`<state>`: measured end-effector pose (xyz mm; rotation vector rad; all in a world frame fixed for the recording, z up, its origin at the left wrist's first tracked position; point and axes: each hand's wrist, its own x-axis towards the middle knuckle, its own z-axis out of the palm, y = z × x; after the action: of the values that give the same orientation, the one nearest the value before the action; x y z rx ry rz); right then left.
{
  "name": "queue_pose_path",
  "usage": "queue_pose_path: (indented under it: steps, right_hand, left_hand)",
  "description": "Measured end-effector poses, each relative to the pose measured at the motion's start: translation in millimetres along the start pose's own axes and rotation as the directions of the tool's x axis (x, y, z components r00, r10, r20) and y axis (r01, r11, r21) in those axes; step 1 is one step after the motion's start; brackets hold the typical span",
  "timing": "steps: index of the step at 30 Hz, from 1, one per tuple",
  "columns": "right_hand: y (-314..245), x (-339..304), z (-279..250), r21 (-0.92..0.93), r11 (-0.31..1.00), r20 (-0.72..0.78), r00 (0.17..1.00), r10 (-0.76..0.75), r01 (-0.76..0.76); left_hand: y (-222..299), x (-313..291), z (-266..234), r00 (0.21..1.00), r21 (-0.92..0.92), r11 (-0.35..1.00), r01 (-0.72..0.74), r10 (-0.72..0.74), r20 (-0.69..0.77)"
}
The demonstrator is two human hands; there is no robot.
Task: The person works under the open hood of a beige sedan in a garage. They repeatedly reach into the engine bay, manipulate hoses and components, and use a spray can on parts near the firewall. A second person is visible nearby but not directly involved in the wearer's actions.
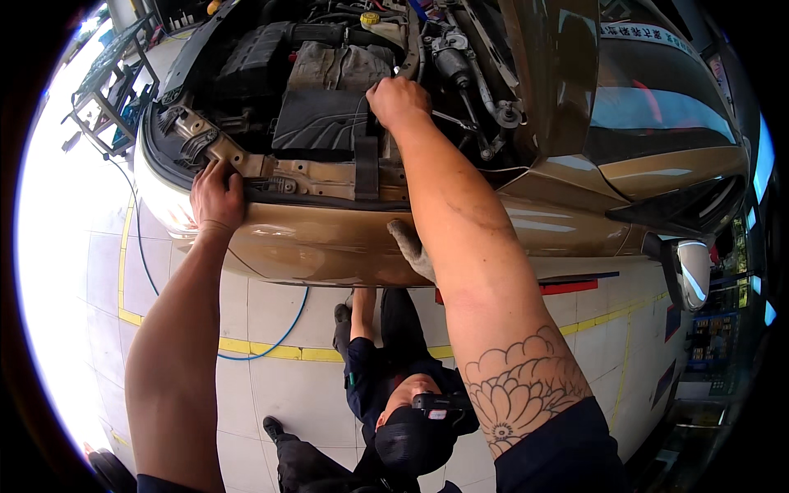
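My left hand (218,195) rests on the fender edge of a gold-brown car (329,230), its fingertips over the metal rail (308,174) inside it. The thumb stands apart and nothing shows in the grip. Over the engine bay, my right hand (400,102) is closed in a fist beside a black ribbed cover (322,119). A small bright tip (397,71) shows just beyond its knuckles; what the fist holds is hidden. To the right of that wrist lie a thin metal rod (452,121) and the wiper motor with its linkage (454,66).
Below the fender, a co-worker (411,411) in dark clothes and cap has a gloved hand (408,249) against the panel. A blue hose (288,335) crosses the tiled floor with yellow lines. At far left stands a metal cart (115,90); the side mirror (693,274) juts out right.
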<state>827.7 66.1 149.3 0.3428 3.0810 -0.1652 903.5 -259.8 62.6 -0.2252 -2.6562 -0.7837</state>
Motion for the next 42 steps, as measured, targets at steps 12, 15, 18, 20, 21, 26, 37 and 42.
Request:
queue_pose_path:
  steps: [12, 15, 18, 20, 21, 26, 37, 42]
  right_hand:
    - [20, -44, 19, 0.013, 0.991, 0.029, 0.990, -0.136, 0.135]
    - [23, -84, 17, 0.023, 0.969, 0.156, 0.957, -0.245, 0.245]
    - [11, -85, -14, 0.029, 0.947, 0.150, 0.936, -0.319, 0.319]
    - [23, -78, -22, 0.032, 0.933, 0.208, 0.911, -0.357, 0.358]
    - [26, -76, -22, 0.036, 0.925, 0.241, 0.895, -0.375, 0.378]
    - [11, -32, -15, 0.058, 0.909, 0.138, 0.898, -0.417, 0.413]
    - [11, 0, -5, 0.093, 0.979, 0.126, 0.973, -0.192, 0.181]
    - [18, -21, -14, 0.094, 0.955, 0.124, 0.948, -0.292, 0.282]
  left_hand:
    - [2, -1, 6, 0.993, 0.031, 0.993, 0.110, -0.111, 0.044]
    - [3, -5, 1, 0.982, 0.103, 0.982, 0.156, -0.165, 0.092]
    - [-5, 12, 1, 0.995, 0.041, 0.995, 0.094, -0.096, 0.039]
    - [1, 5, 6, 0.995, 0.034, 0.995, 0.091, -0.092, 0.042]
    - [9, 6, 4, 0.993, 0.044, 0.994, 0.095, -0.098, 0.067]
    - [-4, -1, 0, 0.998, 0.037, 0.997, 0.060, -0.061, 0.010]
    - [16, 8, 3, 0.998, 0.014, 0.998, 0.056, -0.056, -0.001]
    - [16, 9, -1, 0.997, -0.036, 0.996, 0.078, -0.077, 0.027]
